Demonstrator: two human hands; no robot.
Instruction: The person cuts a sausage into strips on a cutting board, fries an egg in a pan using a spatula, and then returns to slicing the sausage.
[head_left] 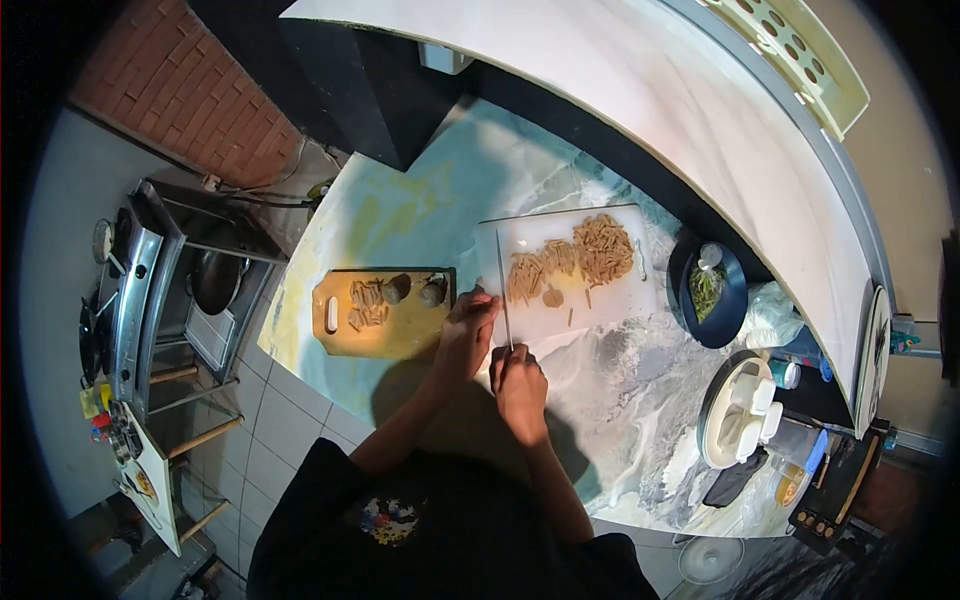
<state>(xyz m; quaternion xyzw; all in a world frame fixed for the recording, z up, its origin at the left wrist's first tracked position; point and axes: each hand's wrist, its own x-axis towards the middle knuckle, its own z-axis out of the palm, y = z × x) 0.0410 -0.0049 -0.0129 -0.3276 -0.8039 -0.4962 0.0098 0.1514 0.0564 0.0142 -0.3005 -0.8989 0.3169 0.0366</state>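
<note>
My right hand (520, 392) is wrapped around the handle of a knife (503, 285), whose long thin blade points away from me along the left side of the white cutting board (590, 310). Close by on the left, my left hand (470, 332) has its fingers drawn together near the blade; whatever they hold, if anything, is hidden. Light-brown cut strips (604, 250) lie in several piles on the white board, with a round slice (553, 297) and a few loose strips below. On the wooden board (345, 338) are more strips (368, 300) and two dark roundish pieces (433, 291).
A dark blue bowl (735, 320) with a bag of greens (708, 290) stands to the right. Beyond it are a plastic bag (770, 315) and a tray of white containers (750, 405). A raised counter (640, 60) curves along the back. A stove (135, 270) stands at far left.
</note>
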